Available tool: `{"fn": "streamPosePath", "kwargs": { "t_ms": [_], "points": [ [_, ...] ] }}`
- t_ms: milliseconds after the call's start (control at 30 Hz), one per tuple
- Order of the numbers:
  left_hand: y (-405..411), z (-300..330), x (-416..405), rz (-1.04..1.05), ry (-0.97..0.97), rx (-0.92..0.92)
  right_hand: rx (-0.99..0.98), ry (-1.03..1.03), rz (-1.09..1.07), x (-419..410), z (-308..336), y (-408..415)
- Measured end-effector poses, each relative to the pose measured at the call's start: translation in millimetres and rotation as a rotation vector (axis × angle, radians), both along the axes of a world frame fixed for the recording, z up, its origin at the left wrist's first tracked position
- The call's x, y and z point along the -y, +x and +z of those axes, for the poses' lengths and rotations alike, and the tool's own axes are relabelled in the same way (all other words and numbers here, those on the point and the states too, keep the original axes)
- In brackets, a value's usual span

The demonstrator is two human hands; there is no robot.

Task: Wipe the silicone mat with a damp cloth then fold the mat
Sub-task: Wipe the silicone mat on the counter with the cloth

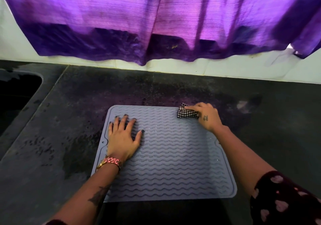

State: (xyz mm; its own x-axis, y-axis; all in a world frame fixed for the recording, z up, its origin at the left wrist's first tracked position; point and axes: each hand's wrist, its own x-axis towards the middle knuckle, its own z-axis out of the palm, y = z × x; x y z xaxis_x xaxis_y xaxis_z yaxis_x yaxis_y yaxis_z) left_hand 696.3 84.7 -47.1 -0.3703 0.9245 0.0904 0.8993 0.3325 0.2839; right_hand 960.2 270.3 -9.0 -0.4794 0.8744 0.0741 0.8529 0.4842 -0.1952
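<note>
Wiping under way on a dark kitchen counter (260, 138): grey silicone mat (173, 155) lying flat and unfolded near the front edge, wavy ridges facing up. Left hand (124, 138) spread flat on the mat's left half, fingers straight and apart, apparently pressing down to keep the sheet from sliding. Right hand (207, 116) at the far right corner, fingers curled around a bunched black-and-white checked cloth (186, 112) held against the mat's surface, likely working the raised rim there. Small glints along the ridges, possibly moisture. Folding not yet begun, judging by the mat's flat lie.

Gold-and-pink watch (111, 162) on the left wrist; dark sleeve with pale heart shapes (281, 198) on the right arm. Counter itself mottled with wet-looking patches to the left of the mat and a pale smudge well beyond the right hand. Edge of a dark sink (17, 92) at far left. Behind, a white wall (225, 66) meeting the counter, with a purple curtain (156, 16) hanging above it, hem just short of the counter and glowing with light from behind.
</note>
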Motion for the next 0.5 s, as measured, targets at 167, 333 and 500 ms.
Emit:
{"fn": "streamPosePath", "kwargs": {
  "t_ms": [167, 333, 500],
  "points": [
    [0, -2, 0, -0.004, -0.004, -0.008, 0.107, 0.042, -0.173, 5, -13, 21],
    [0, -1, -1, -0.004, -0.002, 0.006, 0.125, -0.086, -0.125, -2, -5, 21],
    [0, -1, 0, 0.001, -0.001, 0.013, -0.023, 0.022, -0.274, 16, 7, 23]
  ]
}}
